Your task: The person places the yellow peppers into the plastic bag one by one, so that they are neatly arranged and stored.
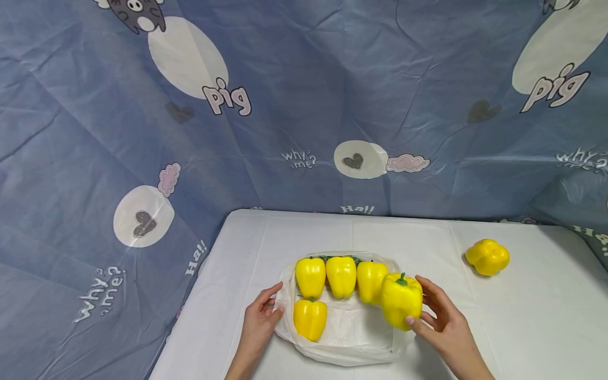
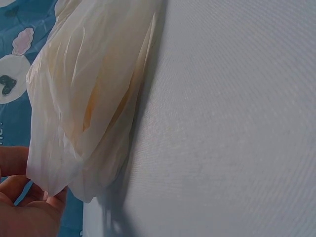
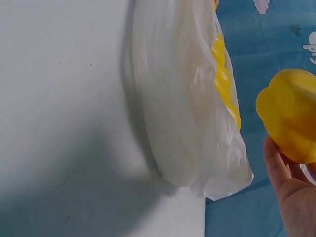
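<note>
A thin white plastic bag (image 1: 353, 357) stands spread wide on the table, with yellow bell peppers inside. Three of them, among them the middle pepper (image 1: 341, 277), line its far side, and one more pepper (image 1: 310, 320) lies at its near left. My left hand (image 1: 256, 326) pinches the bag's left edge between thumb and fingers; the left wrist view shows the crumpled bag wall (image 2: 84, 94) by the fingers. With its thumb and fingers, my right hand (image 1: 446, 324) holds a yellow bell pepper (image 1: 400, 303) with a green stem over the bag's right side. In the right wrist view this pepper (image 3: 291, 116) is apart from the bag.
Another yellow bell pepper (image 1: 487, 257) lies on its side at the back right of the white-covered table (image 1: 537, 316). Behind and to the left hangs a blue printed cloth (image 1: 285, 79).
</note>
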